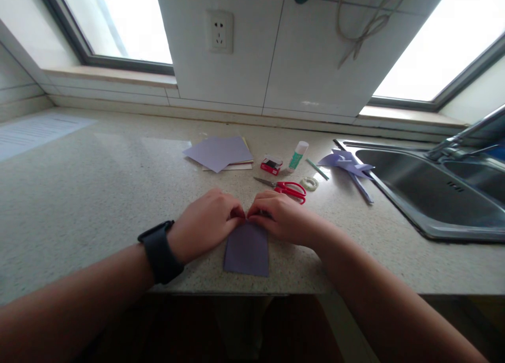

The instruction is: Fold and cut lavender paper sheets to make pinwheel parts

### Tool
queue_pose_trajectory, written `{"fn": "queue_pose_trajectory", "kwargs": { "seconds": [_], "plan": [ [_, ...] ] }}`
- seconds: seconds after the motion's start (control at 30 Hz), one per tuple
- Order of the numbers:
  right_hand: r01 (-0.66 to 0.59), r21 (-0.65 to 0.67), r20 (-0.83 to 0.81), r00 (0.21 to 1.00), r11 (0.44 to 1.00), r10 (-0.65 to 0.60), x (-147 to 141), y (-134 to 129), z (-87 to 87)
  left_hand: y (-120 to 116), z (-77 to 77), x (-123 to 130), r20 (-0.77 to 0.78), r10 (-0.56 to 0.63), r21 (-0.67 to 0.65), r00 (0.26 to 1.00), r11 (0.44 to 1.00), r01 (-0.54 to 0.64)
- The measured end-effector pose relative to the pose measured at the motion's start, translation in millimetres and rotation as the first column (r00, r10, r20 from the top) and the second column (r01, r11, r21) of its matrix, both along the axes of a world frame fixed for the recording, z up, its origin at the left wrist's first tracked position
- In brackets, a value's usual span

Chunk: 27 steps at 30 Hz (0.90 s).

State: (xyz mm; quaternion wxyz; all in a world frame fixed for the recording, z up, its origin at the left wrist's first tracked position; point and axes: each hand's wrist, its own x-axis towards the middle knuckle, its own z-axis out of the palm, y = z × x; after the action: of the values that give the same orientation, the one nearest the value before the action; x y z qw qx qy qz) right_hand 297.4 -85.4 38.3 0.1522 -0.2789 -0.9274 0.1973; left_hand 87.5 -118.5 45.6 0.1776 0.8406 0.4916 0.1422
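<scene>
Left hand (pixel 207 223) and right hand (pixel 282 218) meet, pinching the far edge of purple paper (pixel 246 252), near-left of red scissors (pixel 290 189); folding seems unfinished, purple pinwheel shape (pixel 342 161) right of scissors apparently assembled.

Around the frame's centre, my left hand (pixel 209 223) and right hand (pixel 282 215) pinch the purple paper (pixel 246 251) at its upper edge; red-handled scissors (pixel 279 185) lie just above, sink (pixel 418 189) at right.
</scene>
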Motion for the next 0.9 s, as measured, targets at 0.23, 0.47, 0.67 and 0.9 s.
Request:
{"fn": "queue_pose_trajectory", "kwargs": {
  "seconds": [0.23,0.47,0.67,0.9],
  "plan": [
    [-0.001,0.004,0.017,1.0,1.0,0.001,-0.2,-0.9,1.1,-10.7,2.8,7.0,-0.043,0.009,0.086,0.999,0.996,-0.005],
    [0.034,0.03,0.008,0.999,0.999,-0.035,3.4,-1.9,3.8,-13.0,2.0,9.1,-0.117,0.031,0.19,0.993,0.982,-0.008],
    [0.067,0.048,0.021,0.997,0.997,-0.068,4.9,-0.7,2.9,-15.9,6.0,9.5,-0.219,-0.023,0.279,0.976,0.957,0.085],
    [0.043,0.028,0.004,0.999,0.999,-0.043,7.1,-0.5,2.3,-12.4,2.1,8.1,-0.128,-0.036,0.196,0.991,0.979,0.061]
  ]
}}
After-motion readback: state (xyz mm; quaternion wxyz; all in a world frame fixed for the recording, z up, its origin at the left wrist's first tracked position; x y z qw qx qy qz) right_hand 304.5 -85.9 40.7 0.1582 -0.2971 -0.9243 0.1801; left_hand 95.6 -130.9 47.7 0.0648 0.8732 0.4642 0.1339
